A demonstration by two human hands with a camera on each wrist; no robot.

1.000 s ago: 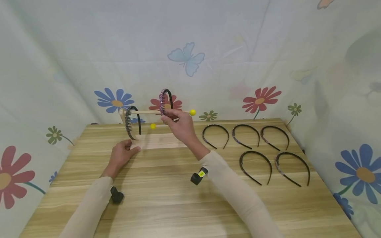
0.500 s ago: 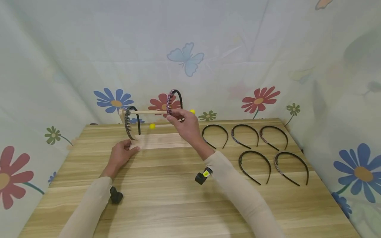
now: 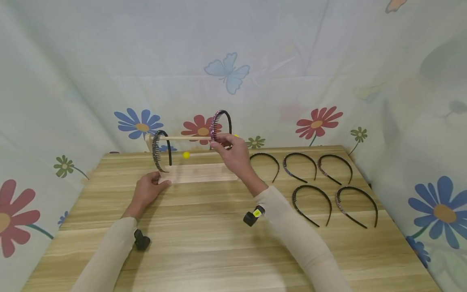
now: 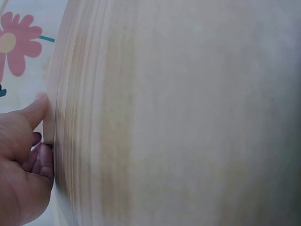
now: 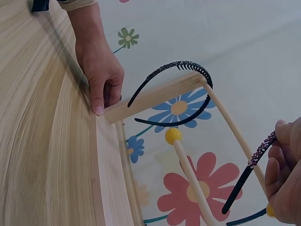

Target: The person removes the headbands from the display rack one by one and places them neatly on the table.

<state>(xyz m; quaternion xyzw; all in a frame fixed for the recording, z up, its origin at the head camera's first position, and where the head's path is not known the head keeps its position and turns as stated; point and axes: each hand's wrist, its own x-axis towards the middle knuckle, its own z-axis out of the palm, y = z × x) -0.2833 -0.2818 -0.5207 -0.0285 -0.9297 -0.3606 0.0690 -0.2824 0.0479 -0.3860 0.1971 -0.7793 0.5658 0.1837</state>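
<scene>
My left hand (image 3: 147, 188) pinches the left end of a wooden stand's flat base (image 3: 198, 173), thumb in front and fingers curled behind. A dark beaded headband (image 3: 156, 151) with comb teeth hangs on the stand's upper rod (image 3: 186, 138), close to the post (image 5: 157, 96). My right hand (image 3: 235, 156) pinches a pink-glitter headband (image 3: 214, 123) by its decorated side, farther right at the rod. In the right wrist view the dark ends of this headband (image 5: 236, 190) point down, overlapping the rod. My right hand partly hides the yellow ball (image 3: 236, 136) at the rod's tip.
Several headbands (image 3: 312, 186) lie in two rows on the right of the wooden table (image 3: 204, 243); my right forearm overlaps the nearest one. A lower rod with a yellow ball (image 3: 186, 155) sticks out from the stand. A flowered cloth (image 3: 277, 101) hangs behind.
My right hand has moved right with the pink-glitter headband, along the upper rod toward its yellow-tipped end. The left hand and the dark headband have stayed in place.
</scene>
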